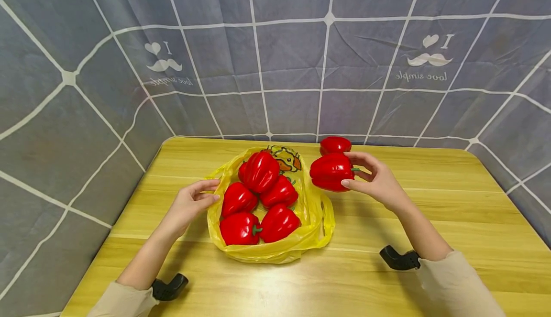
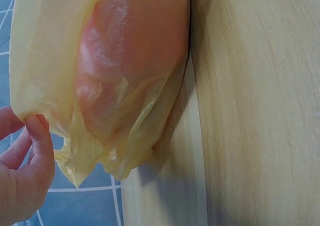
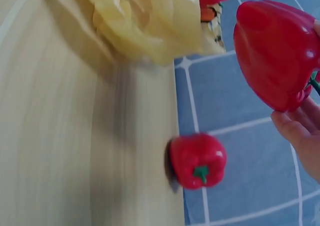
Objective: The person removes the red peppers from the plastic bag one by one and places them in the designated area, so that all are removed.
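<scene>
A yellow plastic bag (image 1: 275, 252) lies wide-mouthed on the table with several red bell peppers (image 1: 241, 228) inside. At its left edge my left hand (image 1: 191, 204) pinches the rim between thumb and fingers, and the left wrist view shows the thin film (image 2: 45, 75) drawn up there. My right hand (image 1: 379, 183) grips another red bell pepper (image 1: 330, 172) by its stem end, raised above the table just right of the bag. Behind that one, a further bell pepper (image 3: 197, 161) sits on the table, its green stem showing in the right wrist view.
The wooden table (image 1: 430, 202) runs back to a grey-blue cloth (image 1: 292, 59) with white grid lines, which hangs behind and at both sides. A black wrist mount (image 1: 170, 287) is on the left forearm, and a second black mount (image 1: 399, 258) on the right.
</scene>
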Tool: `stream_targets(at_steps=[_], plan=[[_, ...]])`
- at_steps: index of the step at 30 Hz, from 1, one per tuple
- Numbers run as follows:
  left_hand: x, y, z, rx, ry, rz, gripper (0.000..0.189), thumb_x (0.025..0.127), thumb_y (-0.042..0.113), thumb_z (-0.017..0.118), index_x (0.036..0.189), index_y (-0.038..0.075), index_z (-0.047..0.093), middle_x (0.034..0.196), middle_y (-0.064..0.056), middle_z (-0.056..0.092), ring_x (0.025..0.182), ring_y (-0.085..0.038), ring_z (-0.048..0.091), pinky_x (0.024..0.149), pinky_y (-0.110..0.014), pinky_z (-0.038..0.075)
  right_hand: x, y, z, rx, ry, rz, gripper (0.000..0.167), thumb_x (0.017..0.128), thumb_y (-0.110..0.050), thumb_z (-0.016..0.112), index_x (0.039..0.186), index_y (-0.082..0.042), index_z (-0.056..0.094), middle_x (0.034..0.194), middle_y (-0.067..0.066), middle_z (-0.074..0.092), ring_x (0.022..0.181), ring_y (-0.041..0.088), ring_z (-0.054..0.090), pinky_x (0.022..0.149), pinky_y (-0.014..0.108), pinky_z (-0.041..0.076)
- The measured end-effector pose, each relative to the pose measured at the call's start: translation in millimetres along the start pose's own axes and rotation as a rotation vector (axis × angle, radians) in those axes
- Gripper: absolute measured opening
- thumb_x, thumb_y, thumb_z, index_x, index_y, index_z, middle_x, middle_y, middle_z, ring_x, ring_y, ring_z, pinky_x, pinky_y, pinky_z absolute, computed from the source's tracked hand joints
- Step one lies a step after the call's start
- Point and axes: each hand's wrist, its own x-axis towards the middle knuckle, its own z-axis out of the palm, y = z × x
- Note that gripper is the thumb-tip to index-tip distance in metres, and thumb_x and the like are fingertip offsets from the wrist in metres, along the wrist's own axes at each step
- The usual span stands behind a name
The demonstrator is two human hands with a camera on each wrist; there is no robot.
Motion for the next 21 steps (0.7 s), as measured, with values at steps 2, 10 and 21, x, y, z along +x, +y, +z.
stream_targets(at_steps=[2, 10, 21], plan=[[-0.2, 0.1, -0.2, 0.002, 0.0, -0.001, 0.046, 0.088, 0.007, 0.062, 0.129, -0.008, 0.048, 0.121, -0.024, 0.052, 0.089, -0.011, 0.057, 0.077, -0.018, 0.049, -3.1, 2.1, -5.3, -0.012, 0.02, 0.005, 0.056, 0.079, -0.002, 0.072, 0.129, 0.0, 0.048, 0.121, 0.003, 0.054, 0.11, 0.016, 0.049, 0.088, 0.019, 0.045], [-1.3, 0.7, -0.2, 0.004, 0.012, 0.0, 0.045, 0.089, 0.006, 0.062, 0.129, -0.008, 0.048, 0.123, -0.025, 0.051, 0.088, -0.01, 0.056, 0.076, -0.017, 0.048, -17.0, 15.5, -25.6, -0.013, 0.096, 0.022, 0.052, 0.08, 0.0, 0.07, 0.128, -0.001, 0.049, 0.118, -0.001, 0.055, 0.109, 0.012, 0.05, 0.085, 0.016, 0.046], [0.4, -0.1, 0.4, -0.003, 0.014, -0.007, 0.045, 0.089, 0.006, 0.061, 0.129, -0.008, 0.048, 0.122, -0.025, 0.052, 0.088, -0.01, 0.056, 0.076, -0.018, 0.048, -32.1, 38.6, -52.4, 0.137, 0.223, 0.033, 0.048, 0.081, 0.008, 0.065, 0.125, -0.006, 0.053, 0.114, -0.007, 0.057, 0.105, 0.006, 0.051, 0.082, 0.011, 0.045]])
